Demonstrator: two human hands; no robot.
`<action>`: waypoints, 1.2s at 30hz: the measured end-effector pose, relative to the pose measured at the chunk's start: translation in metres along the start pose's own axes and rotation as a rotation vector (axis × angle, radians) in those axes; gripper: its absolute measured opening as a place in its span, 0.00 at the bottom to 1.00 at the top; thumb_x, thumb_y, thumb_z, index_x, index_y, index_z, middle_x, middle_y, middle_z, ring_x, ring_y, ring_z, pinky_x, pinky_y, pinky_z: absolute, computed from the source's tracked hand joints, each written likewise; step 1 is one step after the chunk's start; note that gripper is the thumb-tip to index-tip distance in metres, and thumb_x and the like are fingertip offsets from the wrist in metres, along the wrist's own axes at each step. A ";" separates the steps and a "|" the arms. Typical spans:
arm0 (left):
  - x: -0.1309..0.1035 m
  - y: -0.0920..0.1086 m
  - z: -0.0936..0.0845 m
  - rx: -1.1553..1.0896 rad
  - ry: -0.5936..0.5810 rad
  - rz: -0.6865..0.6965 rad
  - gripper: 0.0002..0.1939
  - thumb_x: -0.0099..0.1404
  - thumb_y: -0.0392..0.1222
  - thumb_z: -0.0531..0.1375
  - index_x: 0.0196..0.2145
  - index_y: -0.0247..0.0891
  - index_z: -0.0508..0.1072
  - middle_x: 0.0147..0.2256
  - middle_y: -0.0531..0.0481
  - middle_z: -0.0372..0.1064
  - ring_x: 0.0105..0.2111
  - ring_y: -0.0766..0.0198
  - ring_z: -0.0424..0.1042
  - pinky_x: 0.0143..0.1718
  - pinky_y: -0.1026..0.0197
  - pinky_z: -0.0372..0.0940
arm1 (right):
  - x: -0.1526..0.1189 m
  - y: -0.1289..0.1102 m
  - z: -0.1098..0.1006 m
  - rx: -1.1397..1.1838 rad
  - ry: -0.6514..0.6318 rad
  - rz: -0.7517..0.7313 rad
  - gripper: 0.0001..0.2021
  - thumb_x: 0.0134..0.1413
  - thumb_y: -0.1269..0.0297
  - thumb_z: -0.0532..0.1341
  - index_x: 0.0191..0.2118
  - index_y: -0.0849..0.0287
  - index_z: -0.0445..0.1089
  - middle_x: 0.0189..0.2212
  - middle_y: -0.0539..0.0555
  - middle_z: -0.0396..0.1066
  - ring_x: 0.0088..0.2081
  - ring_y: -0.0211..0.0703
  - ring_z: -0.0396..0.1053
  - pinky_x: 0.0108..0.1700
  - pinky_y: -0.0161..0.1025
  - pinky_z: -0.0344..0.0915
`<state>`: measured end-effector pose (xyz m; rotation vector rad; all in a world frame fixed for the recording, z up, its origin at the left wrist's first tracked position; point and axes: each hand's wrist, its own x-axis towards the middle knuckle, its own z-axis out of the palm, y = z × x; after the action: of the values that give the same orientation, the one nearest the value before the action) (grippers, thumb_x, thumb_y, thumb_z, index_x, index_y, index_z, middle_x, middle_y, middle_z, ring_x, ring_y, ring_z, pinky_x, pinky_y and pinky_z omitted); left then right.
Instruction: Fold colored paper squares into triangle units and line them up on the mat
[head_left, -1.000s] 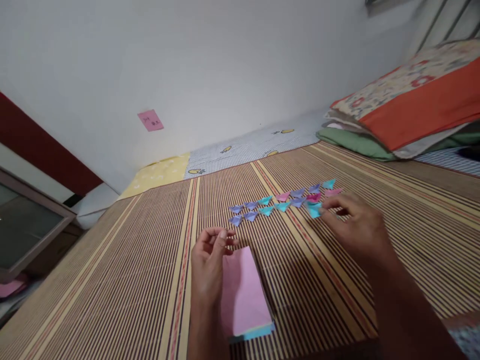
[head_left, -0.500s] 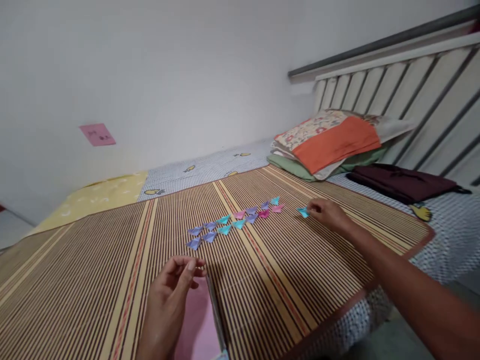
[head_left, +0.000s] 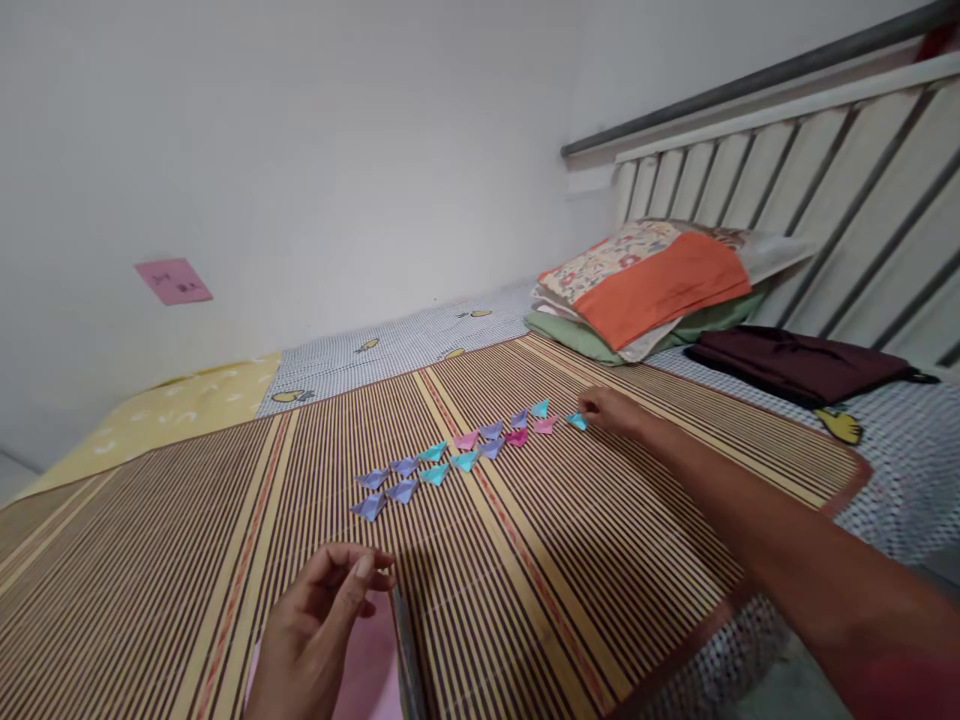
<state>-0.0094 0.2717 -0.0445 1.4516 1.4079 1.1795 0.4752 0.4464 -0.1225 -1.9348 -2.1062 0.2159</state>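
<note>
Several small folded paper pieces in purple, turquoise and pink lie in two slanting rows on the striped mat (head_left: 330, 450). At the right end of the nearer row, my right hand (head_left: 606, 410) pinches a blue folded paper (head_left: 577, 421) beside a light pink one (head_left: 545, 426). My left hand (head_left: 322, 620) hovers at the bottom, near a pink sheet (head_left: 373, 665) with a dark edge. Its fingers are curled, thumb near the fingertips; whether anything small is between them is hidden.
Stacked pillows with an orange band (head_left: 664, 285) and a dark folded cloth (head_left: 799, 365) lie at the back right, by a slatted headboard (head_left: 750, 180). A pink note (head_left: 174, 281) is on the wall.
My right hand has moved left with the blue folded paper, closer to the end of the nearer row. The view has shifted slightly; my left hand keeps its curled pose.
</note>
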 end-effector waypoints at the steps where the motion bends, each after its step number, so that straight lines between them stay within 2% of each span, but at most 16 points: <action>1: 0.000 0.001 0.000 0.002 0.000 -0.004 0.15 0.62 0.56 0.66 0.35 0.41 0.79 0.38 0.45 0.79 0.36 0.55 0.76 0.35 0.59 0.69 | 0.003 0.000 0.000 -0.001 -0.010 -0.002 0.16 0.67 0.60 0.63 0.56 0.60 0.70 0.53 0.58 0.72 0.48 0.49 0.74 0.49 0.51 0.74; 11: 0.000 0.002 0.005 0.000 0.014 -0.022 0.17 0.59 0.58 0.67 0.32 0.41 0.79 0.36 0.45 0.78 0.34 0.55 0.75 0.34 0.60 0.69 | 0.016 0.007 0.003 -0.019 -0.017 0.028 0.16 0.67 0.60 0.63 0.56 0.59 0.70 0.54 0.58 0.71 0.49 0.49 0.74 0.49 0.51 0.74; 18: -0.004 0.007 0.007 0.017 -0.002 -0.049 0.15 0.61 0.57 0.66 0.32 0.41 0.78 0.37 0.46 0.78 0.35 0.55 0.74 0.35 0.60 0.68 | 0.028 0.012 0.007 -0.010 0.017 0.057 0.16 0.67 0.60 0.63 0.56 0.59 0.70 0.54 0.58 0.71 0.49 0.49 0.74 0.49 0.51 0.74; 23: -0.005 0.008 0.010 0.003 0.044 -0.049 0.14 0.62 0.56 0.65 0.32 0.42 0.77 0.36 0.46 0.78 0.35 0.55 0.73 0.35 0.60 0.67 | 0.037 0.017 0.015 0.005 0.006 0.053 0.16 0.67 0.60 0.62 0.56 0.59 0.70 0.54 0.58 0.71 0.49 0.49 0.74 0.49 0.51 0.74; 31: -0.002 0.004 0.010 0.013 0.020 -0.061 0.15 0.60 0.57 0.67 0.32 0.41 0.78 0.34 0.47 0.77 0.33 0.57 0.73 0.34 0.61 0.69 | 0.041 0.020 0.020 0.004 -0.008 0.035 0.15 0.67 0.60 0.62 0.56 0.59 0.70 0.54 0.58 0.72 0.48 0.49 0.74 0.49 0.50 0.74; 36: -0.002 0.003 0.010 0.009 0.027 -0.062 0.14 0.61 0.55 0.66 0.32 0.42 0.78 0.35 0.47 0.77 0.34 0.58 0.73 0.35 0.62 0.69 | 0.043 0.022 0.020 -0.031 -0.010 0.034 0.16 0.67 0.60 0.62 0.56 0.59 0.70 0.54 0.58 0.71 0.49 0.49 0.74 0.49 0.51 0.74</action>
<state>0.0011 0.2697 -0.0440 1.3933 1.4674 1.1594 0.4876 0.4932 -0.1436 -1.9925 -2.0956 0.2011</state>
